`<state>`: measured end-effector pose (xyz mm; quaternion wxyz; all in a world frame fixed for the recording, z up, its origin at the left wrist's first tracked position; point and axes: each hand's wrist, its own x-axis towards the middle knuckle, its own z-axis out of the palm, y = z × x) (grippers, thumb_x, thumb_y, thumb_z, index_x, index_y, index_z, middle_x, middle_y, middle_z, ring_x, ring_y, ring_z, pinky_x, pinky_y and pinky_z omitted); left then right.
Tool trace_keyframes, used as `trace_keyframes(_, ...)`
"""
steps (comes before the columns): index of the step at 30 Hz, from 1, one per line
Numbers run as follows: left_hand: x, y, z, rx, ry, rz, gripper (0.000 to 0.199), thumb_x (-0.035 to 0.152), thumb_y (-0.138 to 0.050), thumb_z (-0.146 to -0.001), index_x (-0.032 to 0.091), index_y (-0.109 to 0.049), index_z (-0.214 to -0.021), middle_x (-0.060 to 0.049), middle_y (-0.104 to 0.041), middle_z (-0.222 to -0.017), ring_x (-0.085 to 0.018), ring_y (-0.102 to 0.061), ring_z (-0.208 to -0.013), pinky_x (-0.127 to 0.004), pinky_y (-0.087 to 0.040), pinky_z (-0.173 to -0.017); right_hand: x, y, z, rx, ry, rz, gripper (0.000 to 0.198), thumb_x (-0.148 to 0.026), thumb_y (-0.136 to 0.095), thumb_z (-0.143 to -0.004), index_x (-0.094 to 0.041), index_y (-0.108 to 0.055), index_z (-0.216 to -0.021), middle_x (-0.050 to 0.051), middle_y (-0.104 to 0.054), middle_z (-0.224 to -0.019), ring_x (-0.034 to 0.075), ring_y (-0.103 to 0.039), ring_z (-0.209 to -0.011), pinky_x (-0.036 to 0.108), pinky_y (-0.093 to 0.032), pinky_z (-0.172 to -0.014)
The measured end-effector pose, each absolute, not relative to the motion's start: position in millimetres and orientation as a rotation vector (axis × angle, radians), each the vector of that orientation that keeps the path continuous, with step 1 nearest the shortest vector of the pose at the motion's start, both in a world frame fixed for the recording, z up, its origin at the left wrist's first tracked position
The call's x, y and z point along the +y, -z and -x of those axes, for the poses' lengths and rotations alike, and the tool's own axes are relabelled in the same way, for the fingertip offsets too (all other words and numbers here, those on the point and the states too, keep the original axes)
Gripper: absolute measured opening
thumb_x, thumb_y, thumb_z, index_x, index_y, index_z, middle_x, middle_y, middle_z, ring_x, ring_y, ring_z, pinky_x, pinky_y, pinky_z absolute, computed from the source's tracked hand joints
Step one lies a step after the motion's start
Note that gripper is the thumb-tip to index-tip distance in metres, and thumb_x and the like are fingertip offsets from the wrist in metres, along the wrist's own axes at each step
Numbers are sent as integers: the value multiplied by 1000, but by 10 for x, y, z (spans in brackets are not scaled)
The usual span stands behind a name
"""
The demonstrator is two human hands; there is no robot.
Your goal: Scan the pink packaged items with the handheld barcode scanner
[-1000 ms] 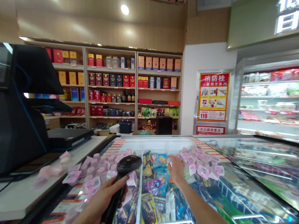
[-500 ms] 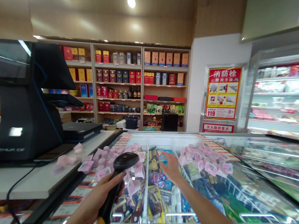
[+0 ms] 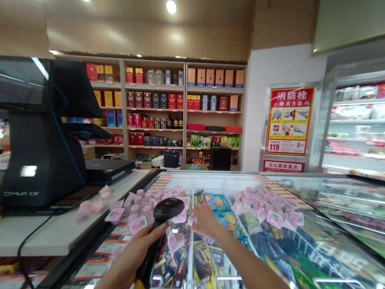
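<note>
My left hand (image 3: 147, 242) is wrapped round the handle of a black barcode scanner (image 3: 168, 209) with a yellow butt end, its head tilted up and forward. My right hand (image 3: 205, 220) is closed, its fingertips pinched on a small pink cup (image 3: 192, 219) that the fingers partly cover. Left of it, partly behind the scanner, spreads a pile of small pink cups (image 3: 139, 208) with barcode labels. A second pile of pink cups (image 3: 264, 205) lies on the glass to the right. Both piles rest on the glass top of a chest freezer (image 3: 216, 175).
Wrapped ice creams (image 3: 202, 261) show through the glass. At left a black checkout terminal (image 3: 40, 154) stands on a white counter (image 3: 45, 240), with several loose pink cups (image 3: 91, 206) near its edge. Behind are shelves of boxed goods (image 3: 154, 100); a lit display fridge (image 3: 367, 123) is at right.
My right hand has moved left from over the middle of the freezer to the left pile, and its fingers have closed on a pink cup. The left hand still grips the scanner.
</note>
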<state>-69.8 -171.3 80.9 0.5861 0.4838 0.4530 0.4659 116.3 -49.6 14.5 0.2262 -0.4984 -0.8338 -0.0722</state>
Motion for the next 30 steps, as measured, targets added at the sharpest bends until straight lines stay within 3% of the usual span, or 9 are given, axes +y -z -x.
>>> trace_keyframes(5,-1626,-827,615,1079,-1104,-1097,28,42,-59,-61,16,-51,-66,2,-54,-54,-7,-47,-45,-19,-36,-44,-427,-132,-1497,-1974,-196,1445,11,-16,-55,-51,-17,-60,-62,5,-58,-69,20,-51,-77,28,-36,-69)
trace_keyframes(8,-1605,-862,498,1058,-1117,-1104,28,42,-58,-61,16,-50,-66,3,-53,-53,-7,-47,-45,-19,-36,-44,-347,-114,-1648,-1239,-749,1240,13,-22,-56,-51,-18,-56,-64,0,-56,-60,16,-53,-66,27,-39,-63)
trace_keyframes(11,-1618,-908,323,1018,-1104,-1138,27,41,-56,-62,15,-49,-63,3,-51,-50,-7,-45,-43,-19,-34,-42,-265,-106,-1747,-753,-1038,1000,16,-33,-48,-59,-20,-50,-67,-3,-55,-56,14,-55,-59,28,-43,-57)
trace_keyframes(19,-1644,-906,85,966,-1037,-1188,27,42,-56,-62,16,-47,-63,5,-50,-50,-7,-44,-41,-19,-33,-40,-152,-88,-1881,-638,-1071,919,7,-27,-42,-63,-20,-42,-65,-2,-56,-54,13,-58,-61,30,-47,-64)
trace_keyframes(30,-1680,-946,72,932,-963,-1214,27,43,-55,-64,16,-48,-64,4,-50,-52,-7,-44,-44,-19,-34,-42,-43,49,-1883,-939,-882,1078,18,-31,-30,-71,-21,-43,-67,3,-57,-64,14,-58,-70,27,-47,-62)
